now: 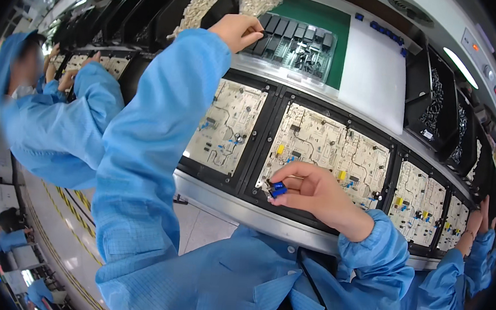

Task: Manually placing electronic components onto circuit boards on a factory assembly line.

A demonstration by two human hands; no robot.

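Observation:
My right hand (315, 192) pinches a small blue component (278, 188) over the near edge of a cream circuit board (324, 146) held in a black carrier frame. My left hand (238, 31) reaches far up to a clear tray of small black parts (298, 39), with its fingers curled at the tray's left end. I cannot see whether those fingers hold anything. Another cream circuit board (230, 127) lies in its own carrier under my left forearm. Both of my arms are in light blue sleeves.
More boards (417, 204) follow along the curved conveyor to the right. Black bins of parts (436, 100) line the back shelf, with a green mat (323, 15) and white sheet (374, 74). A co-worker's sleeve (64, 123) is at left, another co-worker's hand (479, 220) at right.

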